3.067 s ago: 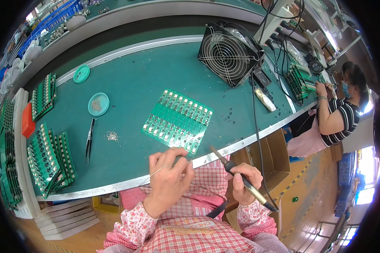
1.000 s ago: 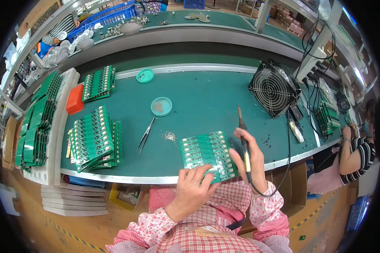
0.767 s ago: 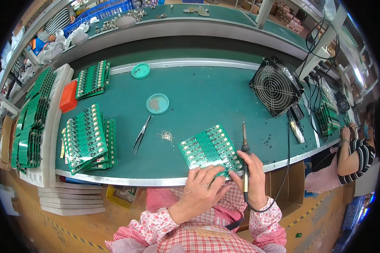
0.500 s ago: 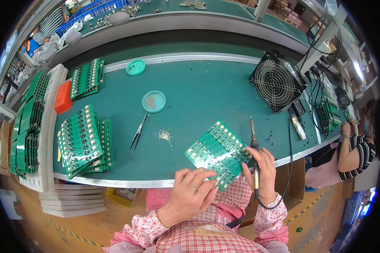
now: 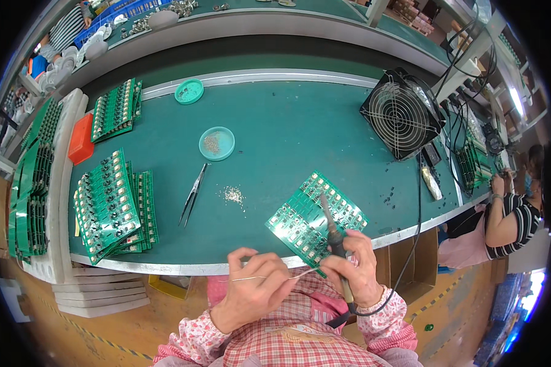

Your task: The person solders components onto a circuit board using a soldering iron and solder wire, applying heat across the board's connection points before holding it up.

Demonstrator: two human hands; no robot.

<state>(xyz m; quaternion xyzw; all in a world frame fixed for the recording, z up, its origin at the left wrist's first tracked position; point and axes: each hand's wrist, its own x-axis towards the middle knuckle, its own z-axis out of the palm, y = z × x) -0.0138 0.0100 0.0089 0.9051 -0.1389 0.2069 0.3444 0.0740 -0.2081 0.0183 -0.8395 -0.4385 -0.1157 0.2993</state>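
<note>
A green circuit board panel point(image 5: 294, 229) with rows of small parts lies at the table's front edge, its near corner by my hands. My right hand point(image 5: 358, 272) is closed round the dark handle of a soldering iron point(image 5: 335, 240). The iron slants up and left over the panel, its metal tip above the board; whether it touches cannot be told. In my left hand point(image 5: 257, 284), just left of the panel's near corner, the fingers pinch a thin silvery solder wire point(image 5: 301, 275). One end of the wire reaches toward the panel's near corner and my right fingers.
Left of the panel are a pile of tiny pale parts point(image 5: 232, 194), tweezers point(image 5: 193, 196) and a round teal dish point(image 5: 217, 144). Stacked circuit boards point(image 5: 107, 208) stand farther left. A black fan point(image 5: 401, 116) is at the right; the iron's cable point(image 5: 404, 269) hangs beside my right hand.
My right hand has swung the iron from the panel's right side to over it, moving left and nearer me. The left hand has drawn back left from the panel with the wire.
</note>
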